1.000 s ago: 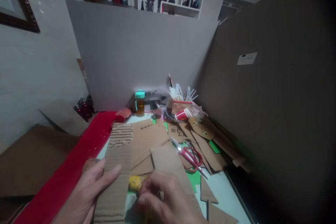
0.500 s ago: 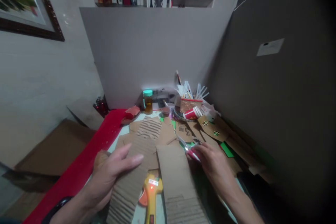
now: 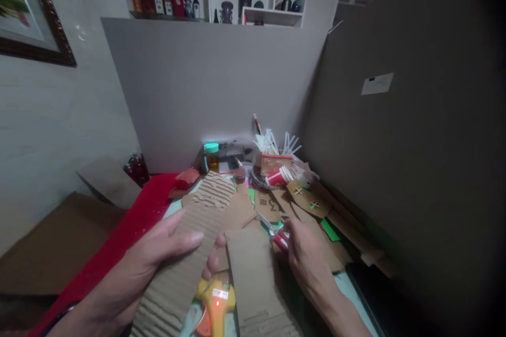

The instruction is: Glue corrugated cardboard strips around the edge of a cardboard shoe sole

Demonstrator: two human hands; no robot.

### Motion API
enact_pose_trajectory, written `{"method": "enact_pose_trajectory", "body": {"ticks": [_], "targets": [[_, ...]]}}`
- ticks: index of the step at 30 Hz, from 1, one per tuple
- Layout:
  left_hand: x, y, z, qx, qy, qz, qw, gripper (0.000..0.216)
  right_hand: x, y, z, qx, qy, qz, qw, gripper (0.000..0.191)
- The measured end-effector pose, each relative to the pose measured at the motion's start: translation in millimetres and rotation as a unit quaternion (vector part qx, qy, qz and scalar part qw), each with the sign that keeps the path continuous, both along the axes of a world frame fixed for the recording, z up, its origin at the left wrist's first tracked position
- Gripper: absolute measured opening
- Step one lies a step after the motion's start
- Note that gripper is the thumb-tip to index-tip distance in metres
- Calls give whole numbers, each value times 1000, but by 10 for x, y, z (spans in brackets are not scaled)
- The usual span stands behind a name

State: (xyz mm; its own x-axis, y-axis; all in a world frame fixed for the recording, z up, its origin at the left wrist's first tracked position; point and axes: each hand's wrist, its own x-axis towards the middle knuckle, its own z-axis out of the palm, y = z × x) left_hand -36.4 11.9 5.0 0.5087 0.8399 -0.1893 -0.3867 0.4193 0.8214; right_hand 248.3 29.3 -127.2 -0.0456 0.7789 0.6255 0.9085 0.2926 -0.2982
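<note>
My left hand grips a long corrugated cardboard strip, thumb on top and fingertips showing past its right edge. The strip's far end has its ridges exposed. My right hand is closed on scissors with red handles, their blades pointing away to the upper left. Between my hands lies another cardboard piece, flat-faced with ridges at its near end. A yellow glue gun with an orange trigger and a lit red light lies between the two cardboard pieces, partly covered by the held strip.
Cardboard scraps cover the table's middle. Behind stand a teal-lidded bottle, red-and-white paper cups and a box of white sticks. Red cloth runs along the left. At right lies a dark flat object.
My view has shifted slightly to the right. The left hand's fingertips now show past the held strip's edge. The right hand has turned a little, with the scissors' red handles more visible.
</note>
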Motion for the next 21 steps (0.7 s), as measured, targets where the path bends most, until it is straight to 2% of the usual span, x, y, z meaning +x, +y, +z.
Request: {"method": "enact_pose_trajectory", "body": {"ticks": [2,5,6,9,12,14,17,19,21], "targets": [[-2,-1,-16,2,-8,-12,1000,18,25,-30,24,-3,-11,-1,1000,11],[-17,-21,-23,18,-3,-41,999,17,86,-67,40,-25,-44,-9,999,30],[-26,-28,-19,27,4,-56,998,16,108,-69,19,-36,-59,-13,998,30],[-63,-41,3,40,25,-82,996,14,154,-37,-128,-69,-97,-21,993,21],[-102,-35,25,40,29,-98,994,13,163,17,-290,-94,-110,-30,989,27],[-120,-22,30,46,29,-118,992,15,173,34,-324,-110,-108,-32,988,28],[-129,4,18,37,24,-111,993,17,225,4,-220,-124,-90,-25,988,26],[-124,24,3,31,13,-76,997,20,265,-47,-79,-120,-74,-27,990,28],[-115,47,-11,32,-4,-35,999,20,280,-108,69,-115,-30,-25,993,37]]}}
